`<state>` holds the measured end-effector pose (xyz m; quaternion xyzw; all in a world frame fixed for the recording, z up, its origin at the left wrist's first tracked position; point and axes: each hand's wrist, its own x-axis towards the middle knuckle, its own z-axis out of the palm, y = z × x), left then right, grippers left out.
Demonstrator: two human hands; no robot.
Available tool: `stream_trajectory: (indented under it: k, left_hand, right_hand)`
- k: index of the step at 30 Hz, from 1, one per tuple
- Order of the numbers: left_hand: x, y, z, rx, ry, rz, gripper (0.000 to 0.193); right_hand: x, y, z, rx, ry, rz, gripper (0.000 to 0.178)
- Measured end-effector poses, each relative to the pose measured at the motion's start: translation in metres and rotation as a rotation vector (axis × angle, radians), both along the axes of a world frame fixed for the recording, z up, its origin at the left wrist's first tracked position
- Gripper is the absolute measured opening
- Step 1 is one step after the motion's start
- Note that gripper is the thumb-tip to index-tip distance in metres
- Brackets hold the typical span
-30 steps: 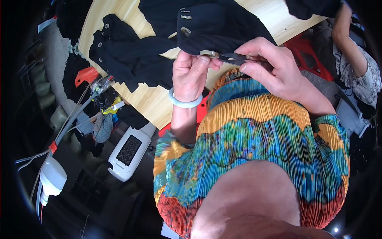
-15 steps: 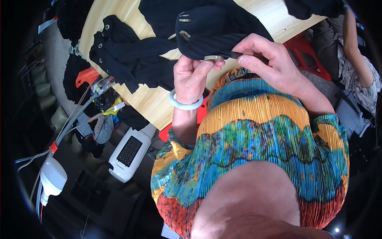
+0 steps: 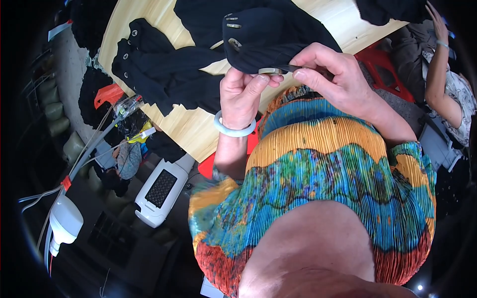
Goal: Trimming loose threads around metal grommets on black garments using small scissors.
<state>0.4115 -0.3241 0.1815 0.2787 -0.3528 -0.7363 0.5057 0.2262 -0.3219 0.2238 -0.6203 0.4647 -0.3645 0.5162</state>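
Note:
A black garment [image 3: 278,37] with several large shiny buttons lies across the table toward me. My left hand [image 3: 242,94], a pale bangle on its wrist, pinches the garment's near edge at one of these buttons [image 3: 270,71] between thumb and fingers. From the right, my right hand [image 3: 338,79] closes thumb and forefinger on a slim dark pointed tool [image 3: 290,68]. Its tip reaches the button; whether it is tweezers or another tool I cannot tell. More buttons [image 3: 233,26] show farther up the cloth.
Another black garment [image 3: 169,69] with round fastenings is spread on the light wooden table [image 3: 174,131]. A red stool [image 3: 380,69] and a person's arm [image 3: 439,74] are at the right. At lower left stand a white machine [image 3: 161,191] and a lamp bulb [image 3: 67,218] on a pole.
My left hand and the button have shifted slightly right, closer to the right hand. The other person's forearm at the far right has swung, bringing the hand into view.

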Motion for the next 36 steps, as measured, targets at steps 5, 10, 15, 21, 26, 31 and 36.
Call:
stream_trajectory:
  k: [5,10,15,21,26,31,36]
  left_hand:
    - [0.003,-0.002,-0.003,0.0,0.011,0.008,0.021]
    - [0.002,-0.002,-0.001,0.027,0.052,-0.007,0.023]
    - [0.002,-0.001,0.0,0.074,0.083,-0.039,0.024]
    - [0.006,0.001,0.0,0.109,0.081,-0.069,0.024]
    - [0.009,0.001,-0.006,0.081,0.059,-0.066,0.024]
    - [0.006,-0.002,-0.002,0.065,-0.072,-0.07,0.021]
    - [-0.025,-0.014,-0.007,-0.528,-0.779,-0.301,0.022]
  right_hand:
    - [0.0,0.001,-0.003,-0.02,-0.023,-0.05,0.014]
    - [0.0,-0.002,0.001,-0.013,-0.128,-0.152,0.024]
    - [0.0,-0.012,0.002,-0.162,0.068,-0.035,0.035]
    - [0.0,-0.024,-0.005,-0.243,0.094,-0.186,0.012]
    - [-0.029,-0.036,-0.018,-0.086,0.162,-0.311,0.011]
    - [-0.017,-0.03,-0.018,-0.126,0.06,-0.205,0.017]
    - [-0.025,-0.063,-0.051,-0.011,0.066,-0.184,0.031]
